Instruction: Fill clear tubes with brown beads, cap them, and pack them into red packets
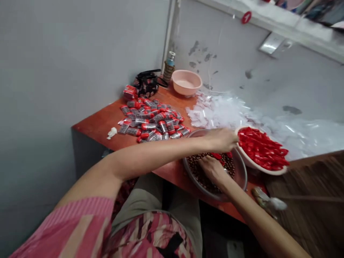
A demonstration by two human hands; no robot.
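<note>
Left hand (221,139) curled at white bowl (248,161) of red pieces (260,148); pinch hidden, can't tell. Right hand (212,168): fingers among basin (240,165) beads (194,167), grip unclear. Both vessels sit beside the fingers, presumably sparing reach; packs (154,120) lie left.

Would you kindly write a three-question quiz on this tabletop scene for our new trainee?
1. Which hand reaches down into the small brown balls?
2. True or false: a heap of red pieces lies in the pale bowl.
3. The red-ended packets are: A) inside the black bag, B) piled on the orange table, C) up on the wall shelf.

Key: 1. The right hand. 2. True. 3. B.
</note>
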